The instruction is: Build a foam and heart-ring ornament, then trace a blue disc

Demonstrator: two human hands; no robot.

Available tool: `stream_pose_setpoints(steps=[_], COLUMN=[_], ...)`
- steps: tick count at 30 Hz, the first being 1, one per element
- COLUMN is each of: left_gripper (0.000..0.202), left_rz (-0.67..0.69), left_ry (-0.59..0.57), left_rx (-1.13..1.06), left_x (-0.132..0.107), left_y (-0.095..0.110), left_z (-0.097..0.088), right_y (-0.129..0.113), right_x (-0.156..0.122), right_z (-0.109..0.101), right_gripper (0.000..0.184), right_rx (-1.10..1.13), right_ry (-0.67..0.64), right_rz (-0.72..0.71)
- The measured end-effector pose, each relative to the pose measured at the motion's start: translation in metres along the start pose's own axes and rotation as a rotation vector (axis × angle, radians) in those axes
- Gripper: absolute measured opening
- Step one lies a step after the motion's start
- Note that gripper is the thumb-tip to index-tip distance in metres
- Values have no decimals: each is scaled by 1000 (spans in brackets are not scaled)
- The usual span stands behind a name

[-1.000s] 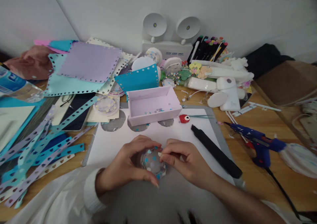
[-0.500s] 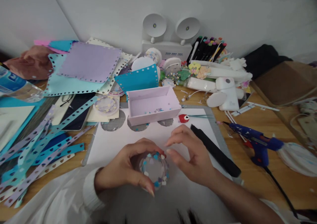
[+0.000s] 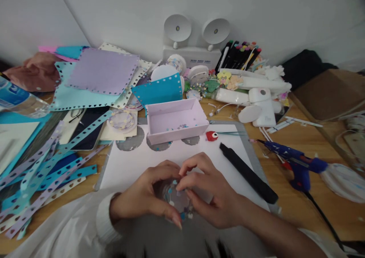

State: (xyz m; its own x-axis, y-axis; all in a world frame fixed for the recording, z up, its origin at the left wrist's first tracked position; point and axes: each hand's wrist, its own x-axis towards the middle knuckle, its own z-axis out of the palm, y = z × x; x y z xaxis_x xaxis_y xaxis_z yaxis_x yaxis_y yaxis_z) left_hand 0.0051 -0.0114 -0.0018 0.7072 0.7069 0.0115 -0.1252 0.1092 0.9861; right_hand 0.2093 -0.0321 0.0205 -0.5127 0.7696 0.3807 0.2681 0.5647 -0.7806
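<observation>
My left hand [image 3: 142, 191] curves around the left side of a round, pale disc [image 3: 180, 202], its thumb along the near edge. Small blue, white and lilac paper cut-outs ring the disc's border. Over the disc's right and far side is my right hand [image 3: 213, 193], fingers bent and drawn together at the rim. Whatever lies between those fingertips is too small or hidden to name. Beyond the hands stands a lilac open box [image 3: 176, 123] with tiny cut-outs scattered inside.
White paper [image 3: 125, 166] lies under the hands. To the right are a black stick-like object [image 3: 248, 174], a red piece with an eye [image 3: 211, 136] and a blue glue gun [image 3: 296, 163]. Punched paper strips [image 3: 51, 185] spread at left. A white twin-lamp unit [image 3: 192, 54] stands behind.
My right hand has moved left and down onto the disc's rim, its fingers closing together. The disc, still in my left hand, is now partly covered.
</observation>
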Motion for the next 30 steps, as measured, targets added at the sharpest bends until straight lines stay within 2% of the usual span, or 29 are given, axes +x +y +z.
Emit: stream_pose_setpoints(steps=[10, 21, 25, 28, 30], left_gripper=[62, 61, 65, 68, 71], left_rz=[-52, -39, 70, 171, 177], left_ry=[56, 77, 92, 163, 195], left_rx=[-11, -3, 48, 165, 284], left_x=[-1, 0, 0, -1, -2], left_y=[3, 2, 0, 0, 1], left_z=[0, -1, -3, -5, -7], right_y=[-1, -2, -1, 3, 7], right_x=[0, 2, -1, -5, -7], right_z=[-2, -3, -4, -4, -3], right_gripper=[28, 29, 40, 57, 58], right_rx=[6, -25, -16, 14, 30], right_ry=[-11, -13, 17, 107, 189], right_rz=[-35, -45, -32, 8, 85])
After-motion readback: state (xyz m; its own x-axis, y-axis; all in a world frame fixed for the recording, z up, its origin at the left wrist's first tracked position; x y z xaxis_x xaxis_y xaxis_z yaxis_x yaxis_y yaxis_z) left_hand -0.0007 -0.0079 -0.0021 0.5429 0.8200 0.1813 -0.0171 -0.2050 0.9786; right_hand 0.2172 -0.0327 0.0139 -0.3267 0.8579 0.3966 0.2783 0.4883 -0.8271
